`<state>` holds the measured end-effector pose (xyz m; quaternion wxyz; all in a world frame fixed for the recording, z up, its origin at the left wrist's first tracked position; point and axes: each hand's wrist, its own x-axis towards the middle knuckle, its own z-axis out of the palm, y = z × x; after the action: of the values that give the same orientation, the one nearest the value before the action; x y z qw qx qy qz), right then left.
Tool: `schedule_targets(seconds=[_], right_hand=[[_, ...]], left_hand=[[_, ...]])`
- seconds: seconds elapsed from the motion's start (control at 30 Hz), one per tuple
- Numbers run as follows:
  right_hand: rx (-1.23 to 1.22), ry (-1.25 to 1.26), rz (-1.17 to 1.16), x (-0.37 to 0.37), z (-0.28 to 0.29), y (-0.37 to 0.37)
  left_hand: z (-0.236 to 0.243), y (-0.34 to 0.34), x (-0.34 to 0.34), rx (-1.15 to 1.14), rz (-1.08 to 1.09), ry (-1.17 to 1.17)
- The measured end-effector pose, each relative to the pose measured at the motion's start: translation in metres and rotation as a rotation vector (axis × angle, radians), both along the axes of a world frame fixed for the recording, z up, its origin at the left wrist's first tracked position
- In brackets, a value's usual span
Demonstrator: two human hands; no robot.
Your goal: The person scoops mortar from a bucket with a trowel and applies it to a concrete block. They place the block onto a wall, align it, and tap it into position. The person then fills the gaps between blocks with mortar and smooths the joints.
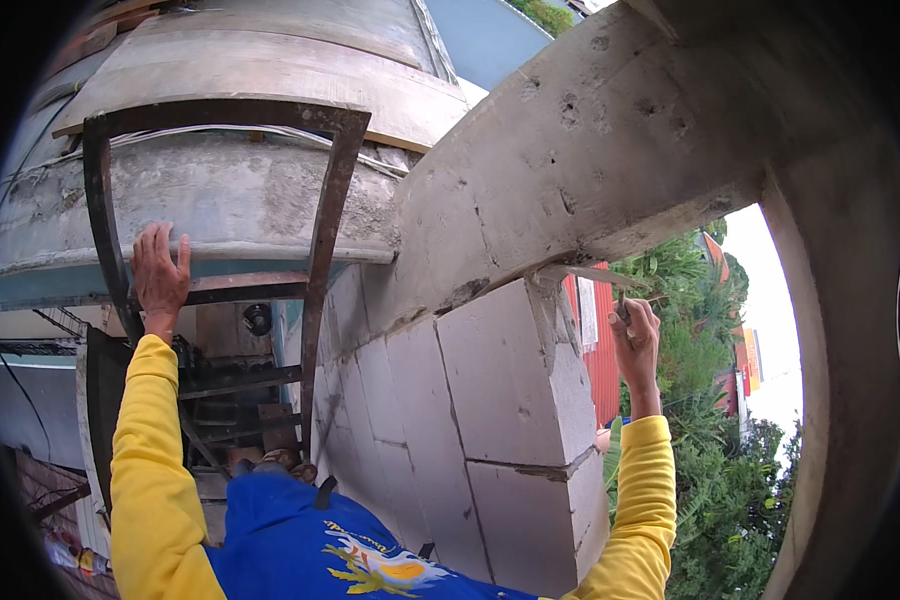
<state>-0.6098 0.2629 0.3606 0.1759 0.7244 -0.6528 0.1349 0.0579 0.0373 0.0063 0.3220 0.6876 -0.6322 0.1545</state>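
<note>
Right hand (pixel 637 345) fingers curled shut around a slim trowel (pixel 595 277), handle in the fist, thin blade poked flat into the joint where the top pale block (pixel 500 365) meets the concrete beam (pixel 590 150) above it. Left hand (pixel 160 275) fingers spread and hooked over a rusty steel bar frame (pixel 320 250), palm pressed on a grey concrete ledge (pixel 220 200), bracing only, nothing carried. Yellow sleeves and a blue shirt with a yellow-white emblem below. Step in hand looks like packing or raking the top joint of the block wall (mortar on the blade too small to tell). Next move likely calls for drawing the blade along the gap, keeping it level, with the left grip firm since the person seems up high. No packages or labels near the hands; only red and orange panels (pixel 600 350) past the wall edge, among green trees (pixel 710 470).
</note>
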Motion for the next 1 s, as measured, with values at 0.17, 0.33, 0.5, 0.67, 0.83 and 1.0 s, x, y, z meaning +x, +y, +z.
schedule_targets(seconds=[0.17, 0.33, 0.5, 0.67, 0.83, 1.0], right_hand=[[-0.059, 0.098, -0.021, 0.0, 0.021, 0.014], [-0.034, 0.066, -0.079, 0.016, 0.048, 0.037], [0.197, -0.548, -0.24, 0.067, 0.079, 0.071], [0.37, -0.895, -0.365, 0.146, 0.103, 0.1], [0.369, -1.213, -0.331, 0.23, 0.075, 0.105], [0.147, -1.583, -0.403, 0.304, -0.021, 0.089]], left_hand=[[0.004, -0.003, -0.004, -0.005, -0.014, 0.02], [0.001, 0.0, -0.003, -0.012, 0.006, 0.013], [-0.001, -0.001, 0.002, -0.023, 0.004, -0.008], [0.006, 0.002, 0.0, -0.018, -0.016, 0.052], [0.004, -0.001, 0.001, -0.015, -0.013, 0.032], [-0.002, 0.0, 0.003, -0.048, -0.016, 0.042]])
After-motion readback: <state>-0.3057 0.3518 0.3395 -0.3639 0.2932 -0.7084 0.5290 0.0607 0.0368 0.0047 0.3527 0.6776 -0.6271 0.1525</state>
